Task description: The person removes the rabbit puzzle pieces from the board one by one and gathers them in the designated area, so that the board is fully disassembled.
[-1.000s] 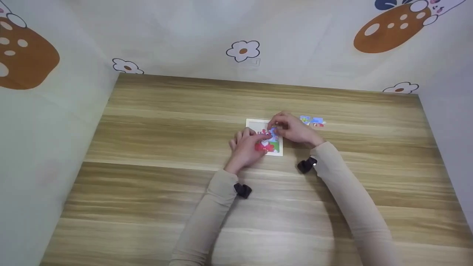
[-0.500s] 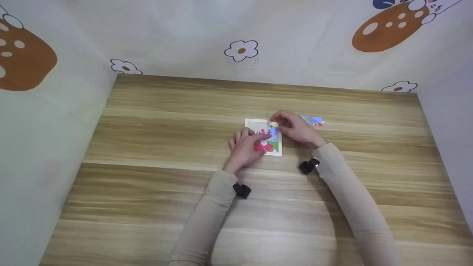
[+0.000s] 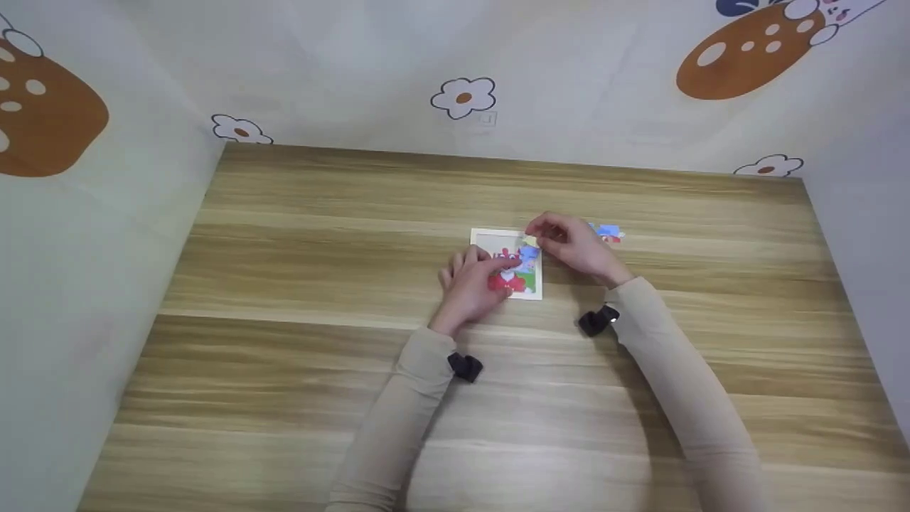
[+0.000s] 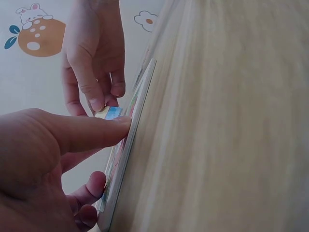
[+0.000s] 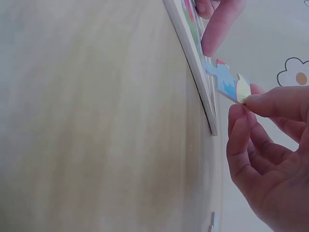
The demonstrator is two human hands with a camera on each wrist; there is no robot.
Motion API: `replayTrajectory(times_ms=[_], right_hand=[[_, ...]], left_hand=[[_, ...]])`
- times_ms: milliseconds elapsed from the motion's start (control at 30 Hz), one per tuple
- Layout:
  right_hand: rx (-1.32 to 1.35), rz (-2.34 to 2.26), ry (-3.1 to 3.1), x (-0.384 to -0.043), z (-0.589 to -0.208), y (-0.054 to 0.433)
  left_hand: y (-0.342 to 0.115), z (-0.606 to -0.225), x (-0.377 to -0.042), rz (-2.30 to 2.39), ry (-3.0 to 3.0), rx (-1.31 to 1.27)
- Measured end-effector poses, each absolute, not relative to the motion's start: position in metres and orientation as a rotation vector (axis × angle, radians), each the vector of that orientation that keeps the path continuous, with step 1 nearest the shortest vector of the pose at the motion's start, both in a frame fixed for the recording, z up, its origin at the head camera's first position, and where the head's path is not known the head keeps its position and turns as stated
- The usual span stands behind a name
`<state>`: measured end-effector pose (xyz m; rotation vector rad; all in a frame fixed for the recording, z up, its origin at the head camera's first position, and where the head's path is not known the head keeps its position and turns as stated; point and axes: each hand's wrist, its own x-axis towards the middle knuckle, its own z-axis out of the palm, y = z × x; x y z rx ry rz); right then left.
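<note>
A small white-framed jigsaw puzzle lies on the table, with a red figure, blue and green areas and bare backing at its upper left. My left hand rests on it, one straight finger pressing the picture and other fingertips at the frame's edge. My right hand pinches a blue and pale yellow puzzle piece between thumb and fingers. In the right wrist view the piece tilts up over the frame, its lower end close to the picture.
Loose puzzle pieces lie just right of the frame, partly hidden behind my right hand. The wood-grain table meets a pale wall with flower and orange fruit prints at the back.
My right hand has shifted slightly right, away from the frame's middle. The piece's yellow end now shows at its fingertips. My left hand has stayed in place.
</note>
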<state>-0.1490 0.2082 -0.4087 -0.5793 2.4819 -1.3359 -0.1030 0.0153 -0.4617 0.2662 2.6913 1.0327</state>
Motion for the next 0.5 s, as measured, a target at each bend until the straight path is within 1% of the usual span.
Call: replayTrajectory(times_ms=[267,500], right_hand=[[-0.530,-1.330,2.517,-0.164,-0.440,0.228],[-0.537,-1.304,2.536,-0.165,-0.442,0.242]], left_hand=[[0.015,-0.461,-0.103,1.037,2.686,0.261],[0.015,-0.462,-0.103,1.047,2.680,0.258]])
